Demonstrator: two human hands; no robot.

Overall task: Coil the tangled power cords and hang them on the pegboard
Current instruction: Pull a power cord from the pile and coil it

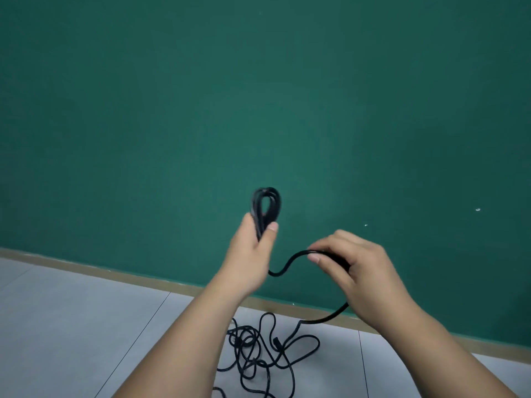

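Note:
My left hand grips a small coil of black power cord, its loops standing up above my fist in front of the green wall. From the coil the same cord curves right into my right hand, which pinches it between thumb and fingers. Below my right hand the cord drops to a tangled pile of black cords on the floor. No pegboard is in view.
A green wall fills most of the view, with a tan baseboard along its foot. Grey floor tiles lie below, with the tangle between my forearms.

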